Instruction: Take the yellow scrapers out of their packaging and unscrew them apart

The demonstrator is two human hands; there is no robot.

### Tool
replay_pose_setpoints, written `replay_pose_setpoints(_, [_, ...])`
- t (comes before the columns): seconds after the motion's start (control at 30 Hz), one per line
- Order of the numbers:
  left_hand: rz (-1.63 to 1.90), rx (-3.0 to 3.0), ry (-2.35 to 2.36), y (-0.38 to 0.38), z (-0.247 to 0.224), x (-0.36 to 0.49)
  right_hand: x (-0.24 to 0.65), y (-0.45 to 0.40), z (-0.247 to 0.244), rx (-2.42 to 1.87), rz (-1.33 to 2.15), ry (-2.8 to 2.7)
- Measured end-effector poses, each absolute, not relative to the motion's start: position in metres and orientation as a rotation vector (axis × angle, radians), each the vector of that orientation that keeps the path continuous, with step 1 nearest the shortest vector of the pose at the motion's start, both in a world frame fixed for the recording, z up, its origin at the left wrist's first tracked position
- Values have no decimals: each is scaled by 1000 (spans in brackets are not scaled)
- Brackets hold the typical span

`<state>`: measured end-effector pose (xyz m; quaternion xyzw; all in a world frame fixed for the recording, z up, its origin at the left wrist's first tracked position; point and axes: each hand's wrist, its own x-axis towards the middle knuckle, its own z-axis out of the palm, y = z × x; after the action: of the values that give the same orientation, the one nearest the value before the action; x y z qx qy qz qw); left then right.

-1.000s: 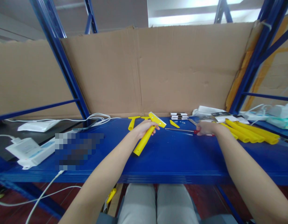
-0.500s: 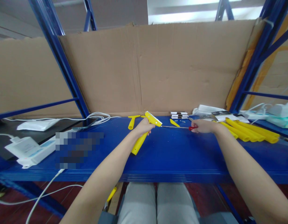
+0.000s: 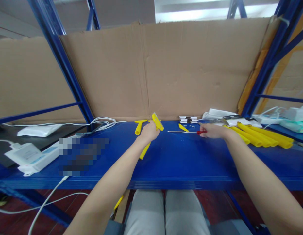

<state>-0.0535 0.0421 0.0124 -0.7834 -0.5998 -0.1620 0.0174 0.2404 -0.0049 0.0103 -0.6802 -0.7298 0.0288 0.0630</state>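
My left hand [image 3: 150, 131] is closed around a yellow scraper [image 3: 144, 151], its handle slanting down toward me and its head with a metal plate rising past my fingers. In my right hand [image 3: 211, 131] is a screwdriver [image 3: 183, 132] with a red handle, its long shaft pointing left. The screwdriver tip is apart from the scraper head. Just left of my left hand lies a yellow T-shaped scraper head [image 3: 139, 126]. Between my hands, toward the back, are a small yellow piece [image 3: 183, 127] and several tiny metal bits too small to name.
Several yellow tubular handles [image 3: 261, 138] lie at the right. Small stacked packs [image 3: 188, 119] rest against the cardboard wall [image 3: 166, 71]. At the left are a white power strip [image 3: 41, 160] and coiled cable [image 3: 104, 122] on the blue shelf [image 3: 176, 163].
My left hand has turned the scraper and drawn it slightly left, so a gap now separates it from the screwdriver tip. My right hand and the screwdriver have shifted only slightly.
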Motion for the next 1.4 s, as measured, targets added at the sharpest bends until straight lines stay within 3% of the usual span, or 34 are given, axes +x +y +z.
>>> replay_pose_setpoints(0.33, [-515,-2570,-1818,43,11,-57,240,-2,10,-1970,116,-2179])
replay_pose_setpoints(0.83, [-901,-2732,-1789,57,1,-58,236,-3,12,-1898,155,-2190])
replay_pose_setpoints(1.07, [-900,-2825,-1799,60,-1,-60,235,-3,12,-1855,153,-2176])
replay_pose_setpoints(1.4, [-1297,-2926,-1790,54,10,-62,229,-3,13,-1706,238,-2127])
